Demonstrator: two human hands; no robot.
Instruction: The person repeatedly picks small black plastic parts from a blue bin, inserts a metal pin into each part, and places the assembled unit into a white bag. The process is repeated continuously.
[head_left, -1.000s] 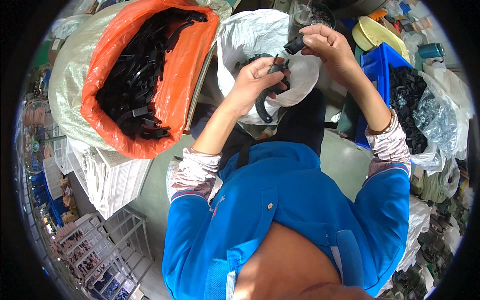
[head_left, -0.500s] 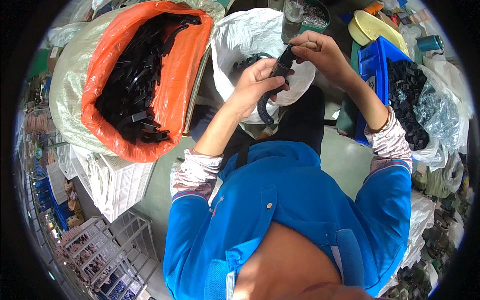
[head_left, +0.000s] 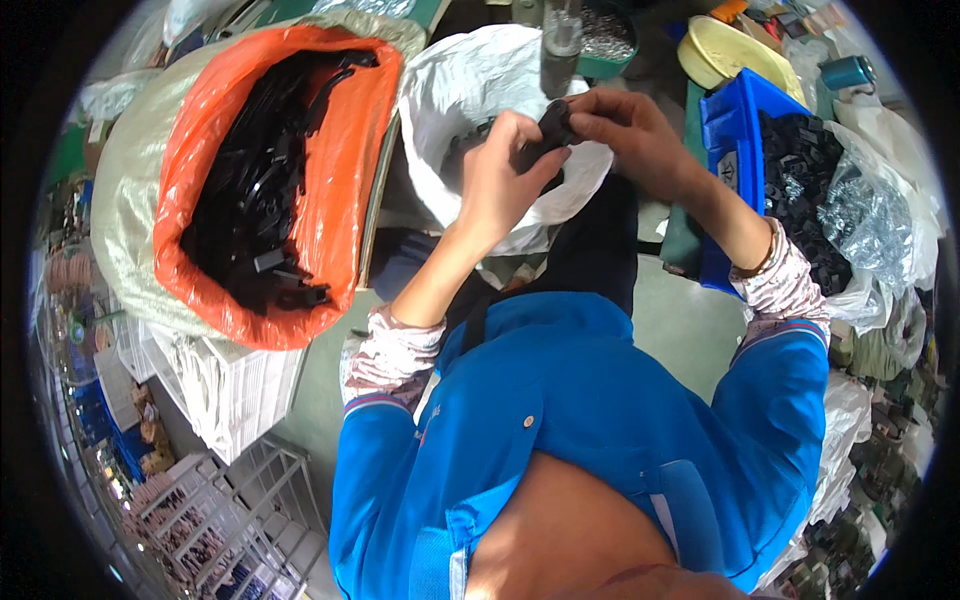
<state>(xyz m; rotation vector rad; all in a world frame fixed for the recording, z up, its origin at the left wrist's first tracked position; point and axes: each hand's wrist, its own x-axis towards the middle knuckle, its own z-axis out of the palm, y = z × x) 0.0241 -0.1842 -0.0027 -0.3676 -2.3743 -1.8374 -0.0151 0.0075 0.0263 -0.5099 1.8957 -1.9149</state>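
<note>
A black plastic handle-like piece [head_left: 553, 125] is held up over the white sack [head_left: 425, 100] in front of me. My left hand [head_left: 495, 185] is closed round its lower part, hiding much of it. At its upper end, my right hand [head_left: 637, 135] pinches with thumb and fingers; whether a small part sits between them I cannot make out. Inside the white sack, dark pieces lie partly hidden behind my left hand. To my left, an orange-lined bag [head_left: 338, 190] holds a heap of long black plastic parts [head_left: 262, 190].
A blue bin [head_left: 718, 150] on the right holds small black blocks [head_left: 795, 150] and clear bags. Behind it stands a yellow basin [head_left: 703, 55]. An upright metal cylinder [head_left: 561, 48] rises beyond the sack, near a green tub [head_left: 605, 68] of small parts. White crates [head_left: 255, 390] stand lower left.
The black piece has turned in my left hand, its curved lower end now out of sight. Both hands have shifted slightly, and the whole view has moved a little.
</note>
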